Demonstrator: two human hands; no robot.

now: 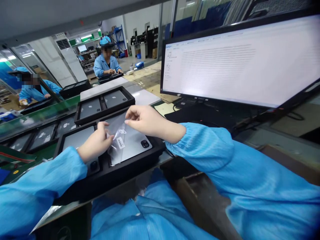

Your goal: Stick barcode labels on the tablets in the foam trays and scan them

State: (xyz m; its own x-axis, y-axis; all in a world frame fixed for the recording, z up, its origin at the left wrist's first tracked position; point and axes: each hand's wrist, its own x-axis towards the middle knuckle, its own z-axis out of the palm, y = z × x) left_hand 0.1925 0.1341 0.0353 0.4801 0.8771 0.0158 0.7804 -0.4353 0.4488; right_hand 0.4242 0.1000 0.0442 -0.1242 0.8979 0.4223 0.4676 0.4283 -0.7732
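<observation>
A grey tablet lies back side up in the right compartment of a black tray, its camera bump near the right corner. Over it a clear plastic film with a white barcode label is partly raised and wrinkled. My left hand pinches this film at its left side. At the film's upper right, my right hand has thumb and fingers closed on its edge. A second tablet sits in the tray's left compartment, partly hidden by my left hand and sleeve.
Another black tray with two tablets stands behind. More trayed tablets line the left. A large monitor stands at the right above dark cables. Two co-workers in blue sit beyond, one farther back, one at the left.
</observation>
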